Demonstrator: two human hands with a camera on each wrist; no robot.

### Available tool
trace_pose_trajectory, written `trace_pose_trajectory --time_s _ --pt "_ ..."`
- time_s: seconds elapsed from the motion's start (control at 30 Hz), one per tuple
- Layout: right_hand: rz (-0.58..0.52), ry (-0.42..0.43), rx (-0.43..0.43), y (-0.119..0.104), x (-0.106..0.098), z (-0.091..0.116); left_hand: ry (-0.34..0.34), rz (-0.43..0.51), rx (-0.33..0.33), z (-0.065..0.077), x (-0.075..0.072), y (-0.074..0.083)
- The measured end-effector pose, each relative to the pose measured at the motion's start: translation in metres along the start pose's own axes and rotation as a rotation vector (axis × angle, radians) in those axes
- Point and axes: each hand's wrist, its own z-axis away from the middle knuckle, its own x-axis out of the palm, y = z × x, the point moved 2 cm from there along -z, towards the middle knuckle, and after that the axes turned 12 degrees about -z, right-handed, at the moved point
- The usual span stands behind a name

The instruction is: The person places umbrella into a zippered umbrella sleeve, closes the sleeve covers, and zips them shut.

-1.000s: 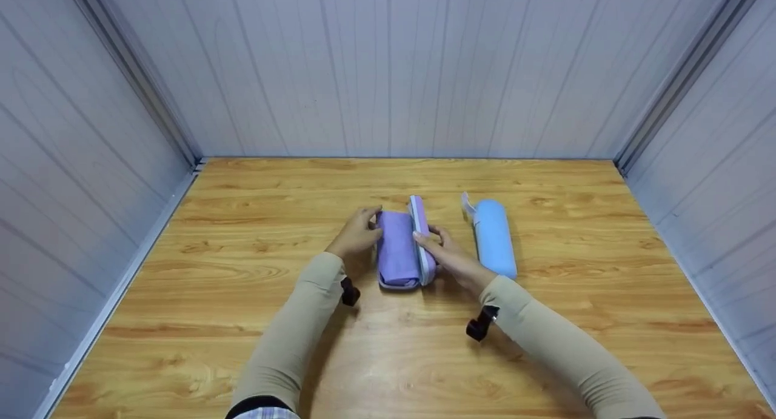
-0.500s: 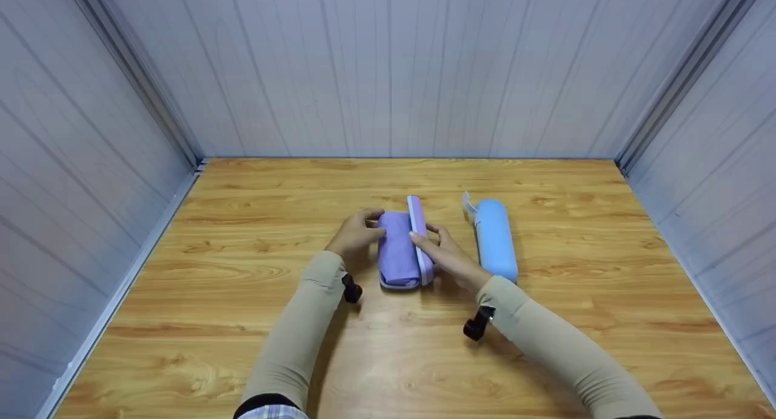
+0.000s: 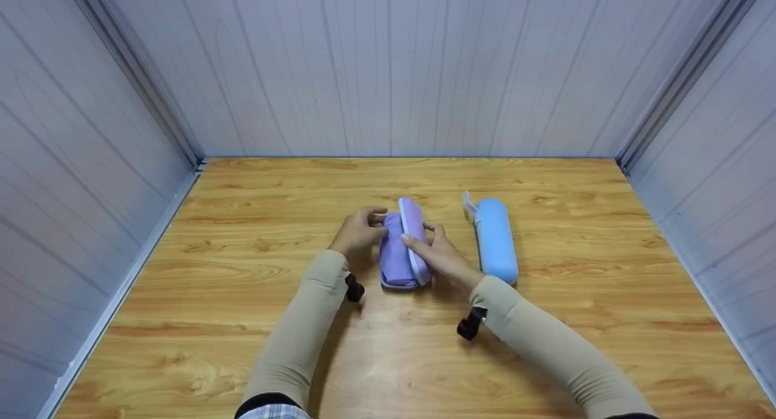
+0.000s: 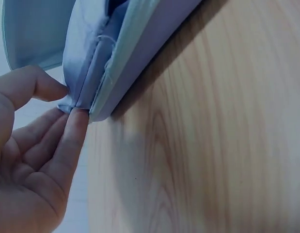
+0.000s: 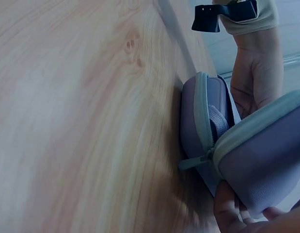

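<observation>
The person's left forearm is slanting inward across the wooden table [image 3: 230, 255] in a beige sleeve [image 3: 303, 322], and the left hand [image 3: 357, 232] is bending at the wrist toward its opposite, its thumb and fingertips pinching the edge of a purple bundle [image 3: 393, 252]. The right forearm is angling in from the other side, and the right hand [image 3: 445, 255] is gripping a purple lid [image 3: 413, 222], thumb over the pale rim and fingers behind the outer face. Between the two hands, the case base [image 5: 192, 116] is resting on the table with the bundle lying inside it, and the lid is leaning over the side nearer the right hand, partly covering the bundle. A zip pull [image 5: 191, 163] is sticking out where lid and base are meeting, near the right hand's fingers. Just beyond the right hand, on its outer side, a blue case [image 3: 497, 240] is lying with a pale strap [image 3: 470, 205] jutting from its far end.
</observation>
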Motion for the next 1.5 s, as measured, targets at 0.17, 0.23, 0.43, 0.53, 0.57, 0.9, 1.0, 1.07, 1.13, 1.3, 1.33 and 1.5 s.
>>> trace_pose_trajectory --time_s 0.17,0.23,0.43,0.53,0.57,0.9,1.0,1.07,1.13,1.3,1.33,1.5 --pt "0.031 0.040 -0.065 0.003 0.005 -0.003 0.022 -0.036 0.007 0.001 0.000 0.000" --pt "0.101 0.067 -0.107 0.004 0.007 -0.005 0.034 -0.054 0.030 0.001 0.001 -0.001" --pt "0.393 0.123 -0.198 0.008 0.009 -0.009 0.050 0.004 0.012 0.003 0.003 -0.003" --pt "0.470 0.106 -0.228 0.010 0.007 -0.009 0.052 0.056 -0.051 0.005 0.005 -0.003" --pt "0.490 0.096 -0.236 0.011 0.007 -0.010 0.047 0.083 -0.071 0.006 0.006 -0.003" --pt "0.583 0.051 -0.223 0.007 0.002 -0.011 0.012 0.136 -0.080 0.004 0.013 -0.001" --pt "0.593 0.033 -0.215 0.007 0.001 -0.010 0.025 0.193 -0.109 0.004 0.014 -0.003" --pt "0.595 0.020 -0.210 0.006 0.000 -0.010 0.037 0.241 -0.128 0.004 0.014 -0.005" --pt "0.588 0.004 -0.208 0.006 -0.001 -0.010 0.044 0.285 -0.141 0.003 0.015 -0.006" --pt "0.566 -0.024 -0.201 0.002 -0.007 -0.013 0.031 0.322 -0.162 0.003 0.017 -0.007" --pt "0.556 -0.028 -0.201 0.000 -0.009 -0.014 0.028 0.314 -0.168 0.004 0.017 -0.007" --pt "0.473 -0.069 -0.193 -0.004 -0.013 -0.016 0.025 0.258 -0.203 0.006 0.017 -0.003"
